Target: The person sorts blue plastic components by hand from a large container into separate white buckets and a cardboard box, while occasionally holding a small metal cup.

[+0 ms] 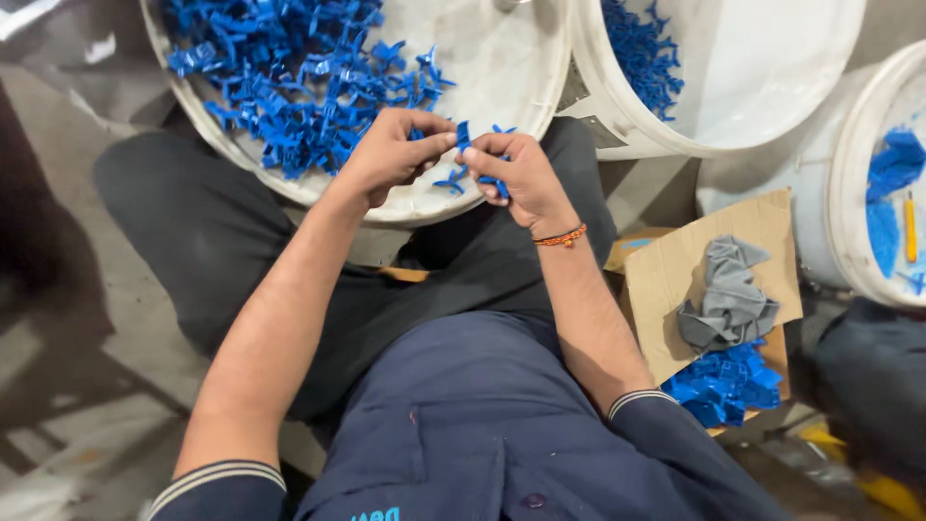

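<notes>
My left hand (391, 152) and my right hand (516, 172) meet over the near rim of a white bucket (502, 68). Between their fingertips they pinch a small blue plastic part (464, 135). More small blue pieces (490, 182) are tucked in my right palm. A heap of the same blue plastic parts (289, 87) fills the left half of that bucket. An orange thread band (562, 236) circles my right wrist.
A second white bucket (733, 68) with blue parts stands at the upper right, a third (873, 174) at the right edge. A cardboard sheet (694, 260) carries a grey cloth (728, 294) and blue parts (723, 386). My dark trousers are below.
</notes>
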